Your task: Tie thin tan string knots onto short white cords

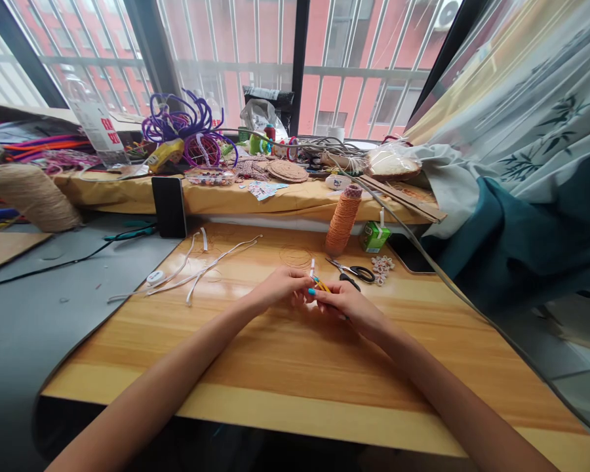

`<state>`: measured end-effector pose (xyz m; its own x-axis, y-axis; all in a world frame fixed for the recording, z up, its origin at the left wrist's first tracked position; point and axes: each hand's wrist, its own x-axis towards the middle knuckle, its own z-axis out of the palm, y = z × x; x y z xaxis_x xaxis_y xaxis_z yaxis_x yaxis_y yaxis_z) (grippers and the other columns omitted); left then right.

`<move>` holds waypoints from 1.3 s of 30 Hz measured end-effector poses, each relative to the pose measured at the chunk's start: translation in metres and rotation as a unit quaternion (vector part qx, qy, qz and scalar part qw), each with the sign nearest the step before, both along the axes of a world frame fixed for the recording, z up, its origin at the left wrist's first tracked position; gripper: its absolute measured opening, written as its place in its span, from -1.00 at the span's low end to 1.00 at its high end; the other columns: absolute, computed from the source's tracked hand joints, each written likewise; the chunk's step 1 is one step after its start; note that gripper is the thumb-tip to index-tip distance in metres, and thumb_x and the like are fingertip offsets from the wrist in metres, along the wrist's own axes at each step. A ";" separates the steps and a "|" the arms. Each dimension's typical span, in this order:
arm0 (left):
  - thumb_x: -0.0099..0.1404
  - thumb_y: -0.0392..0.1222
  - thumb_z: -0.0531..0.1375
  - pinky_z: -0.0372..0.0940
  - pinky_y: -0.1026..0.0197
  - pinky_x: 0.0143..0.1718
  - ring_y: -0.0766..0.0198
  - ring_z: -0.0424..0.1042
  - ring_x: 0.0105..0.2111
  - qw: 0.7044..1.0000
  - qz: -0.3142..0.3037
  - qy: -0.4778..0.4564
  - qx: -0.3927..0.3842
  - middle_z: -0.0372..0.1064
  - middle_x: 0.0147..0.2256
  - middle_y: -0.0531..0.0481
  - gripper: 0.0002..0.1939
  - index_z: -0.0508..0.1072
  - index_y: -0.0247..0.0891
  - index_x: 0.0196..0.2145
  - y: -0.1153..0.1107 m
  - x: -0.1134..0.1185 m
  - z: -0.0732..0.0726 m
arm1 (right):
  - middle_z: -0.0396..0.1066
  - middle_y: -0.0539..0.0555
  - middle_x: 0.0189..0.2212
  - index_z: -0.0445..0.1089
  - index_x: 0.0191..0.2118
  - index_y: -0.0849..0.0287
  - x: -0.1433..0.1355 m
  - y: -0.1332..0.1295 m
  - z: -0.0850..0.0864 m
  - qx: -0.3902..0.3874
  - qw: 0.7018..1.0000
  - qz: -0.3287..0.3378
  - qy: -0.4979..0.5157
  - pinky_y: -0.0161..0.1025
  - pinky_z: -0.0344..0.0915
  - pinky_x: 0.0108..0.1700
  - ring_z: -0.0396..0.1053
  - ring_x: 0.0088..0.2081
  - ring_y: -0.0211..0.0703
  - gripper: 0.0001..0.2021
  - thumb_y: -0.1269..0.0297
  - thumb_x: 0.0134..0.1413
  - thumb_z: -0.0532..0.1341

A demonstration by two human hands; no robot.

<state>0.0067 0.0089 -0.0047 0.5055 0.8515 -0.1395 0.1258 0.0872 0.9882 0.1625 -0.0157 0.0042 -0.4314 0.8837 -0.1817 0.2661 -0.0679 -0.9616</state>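
Over the middle of the wooden table [255, 354], my left hand [288, 283] is closed, its fingertips pinching a small white piece [313, 265] that sticks up. My right hand [347, 305] touches it from the right, its fingers wrapped round a tool with a yellow part [323, 285]. The tool's tip and most of its handle are hidden by the fingers. Thin brown thread [297, 254] loops on the table just behind my hands. Black-handled scissors [356, 270] lie right of them, beside a small cluster of pale beads or rings [382, 269].
An orange thread cone [343, 219] and a green carton [374, 236] stand at the back right. White cords [211, 265] lie on the left. A phone [170, 207] leans on the cluttered ledge [216, 198]. A grey cable crosses the right side.
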 end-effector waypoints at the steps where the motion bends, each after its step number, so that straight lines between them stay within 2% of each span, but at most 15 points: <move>1: 0.00 -0.06 0.15 0.15 0.39 -0.65 0.45 0.25 -0.67 0.999 0.022 -0.021 -0.017 0.30 -0.62 0.04 -0.74 0.38 -0.36 -0.54 0.000 0.000 -0.001 | 0.15 -0.09 -0.71 0.30 -0.54 0.26 0.000 0.000 0.000 0.033 0.999 -0.004 -0.032 -0.39 -0.14 -0.65 -0.04 -0.70 -0.44 -0.68 0.04 -0.14 0.12; 3: 0.01 -0.12 0.16 0.20 0.38 -0.62 0.44 0.29 -0.65 0.995 0.069 -0.055 -0.049 0.31 -0.61 0.02 -0.79 0.37 -0.37 -0.54 0.003 -0.001 -0.004 | 0.20 -0.04 -0.66 0.33 -0.51 0.25 0.001 0.001 -0.002 0.144 0.983 -0.036 -0.108 -0.36 0.00 -0.57 0.09 -0.62 -0.36 -0.68 0.07 -0.05 0.06; 4: 0.02 -0.14 0.16 0.22 0.37 -0.60 0.43 0.30 -0.64 0.992 0.091 -0.067 -0.061 0.32 -0.60 0.01 -0.80 0.37 -0.37 -0.54 0.005 -0.001 -0.006 | 0.25 0.00 -0.60 0.35 -0.46 0.25 0.003 0.002 -0.003 0.216 0.964 -0.058 -0.143 -0.34 0.07 -0.49 0.17 -0.54 -0.31 -0.70 0.11 -0.01 0.04; 7: 0.03 -0.17 0.17 0.26 0.36 -0.55 0.39 0.35 -0.59 0.985 0.128 -0.082 -0.078 0.35 -0.57 -0.04 -0.81 0.36 -0.39 -0.55 0.009 -0.003 -0.009 | 0.30 0.11 -0.39 0.34 -0.22 0.24 0.008 0.006 -0.005 0.398 0.887 -0.079 -0.219 -0.28 0.12 -0.29 0.23 -0.33 -0.20 -0.72 0.25 0.09 -0.05; 9: 0.03 -0.15 0.18 0.27 0.34 -0.54 0.37 0.37 -0.58 0.984 0.133 -0.082 -0.085 0.37 -0.57 -0.05 -0.80 0.37 -0.39 -0.53 0.009 -0.004 -0.009 | 0.28 0.14 -0.38 0.31 -0.15 0.23 0.011 0.008 -0.007 0.474 0.836 -0.055 -0.271 -0.27 0.12 -0.28 0.22 -0.34 -0.19 -0.71 0.30 0.11 -0.07; 11: 0.02 -0.13 0.18 0.27 0.34 -0.53 0.35 0.38 -0.58 0.984 0.132 -0.081 -0.086 0.38 -0.57 -0.05 -0.79 0.38 -0.38 -0.51 0.008 -0.005 -0.008 | 0.25 0.12 -0.43 0.33 -0.17 0.20 0.015 0.010 -0.007 0.526 0.785 -0.029 -0.326 -0.28 0.11 -0.32 0.20 -0.40 -0.20 -0.72 0.30 0.11 -0.06; 13: 0.02 -0.13 0.18 0.27 0.34 -0.52 0.35 0.38 -0.57 0.985 0.129 -0.081 -0.075 0.39 -0.57 -0.05 -0.79 0.38 -0.37 -0.51 0.007 -0.005 -0.007 | 0.24 0.09 -0.44 0.35 -0.20 0.15 0.017 0.010 -0.008 0.551 0.751 -0.007 -0.364 -0.32 0.09 -0.37 0.19 -0.43 -0.24 -0.74 0.30 0.09 -0.03; 17: 0.05 -0.17 0.15 0.26 0.33 -0.51 0.38 0.35 -0.61 0.987 0.141 -0.072 -0.037 0.37 -0.64 -0.02 -0.82 0.39 -0.39 -0.54 0.005 -0.004 -0.003 | 0.24 0.06 -0.42 0.34 -0.16 0.07 0.018 0.008 -0.009 0.552 0.725 0.014 -0.413 -0.39 0.01 -0.50 0.17 -0.49 -0.33 -0.74 0.30 0.09 -0.02; 22: 0.06 -0.24 0.10 0.27 0.30 -0.48 0.36 0.35 -0.62 0.986 0.151 -0.066 -0.026 0.35 -0.67 -0.02 -0.83 0.39 -0.39 -0.57 0.004 -0.004 -0.001 | 0.24 0.08 -0.41 0.26 -0.04 0.08 0.017 0.008 -0.009 0.592 0.689 0.014 -0.417 -0.36 0.06 -0.43 0.17 -0.47 -0.30 -0.69 0.30 0.10 -0.03; 28: 0.03 -0.27 0.11 0.28 0.29 -0.45 0.33 0.38 -0.58 0.984 0.158 -0.074 -0.036 0.35 -0.67 -0.02 -0.85 0.39 -0.39 -0.61 0.003 -0.003 -0.004 | 0.26 0.08 -0.42 0.27 -0.05 0.06 0.018 0.011 -0.012 0.643 0.628 0.017 -0.437 -0.34 0.05 -0.41 0.15 -0.47 -0.29 -0.67 0.42 0.09 -0.04; 32: 0.02 -0.28 0.12 0.27 0.31 -0.46 0.33 0.39 -0.57 0.980 0.169 -0.085 -0.053 0.35 -0.67 -0.01 -0.85 0.39 -0.39 -0.62 0.003 -0.003 -0.004 | 0.27 0.08 -0.43 0.26 -0.04 0.07 0.017 0.009 -0.012 0.652 0.613 0.011 -0.445 -0.33 0.03 -0.42 0.14 -0.48 -0.29 -0.65 0.45 0.09 -0.05; 39: -0.04 -0.21 0.18 0.27 0.28 -0.44 0.30 0.40 -0.56 0.980 0.150 -0.108 -0.081 0.37 -0.65 -0.03 -0.85 0.39 -0.40 -0.58 0.002 -0.003 -0.002 | 0.28 0.05 -0.46 0.29 -0.07 0.08 0.016 0.009 -0.012 0.679 0.589 -0.012 -0.437 -0.35 0.02 -0.43 0.15 -0.49 -0.32 -0.67 0.47 0.08 -0.03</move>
<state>0.0038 0.0110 -0.0070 0.2692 0.9415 -0.2027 -0.1393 0.2463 0.9591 0.1782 -0.0069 -0.0083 -0.6818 0.4737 0.5574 0.7150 0.5927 0.3709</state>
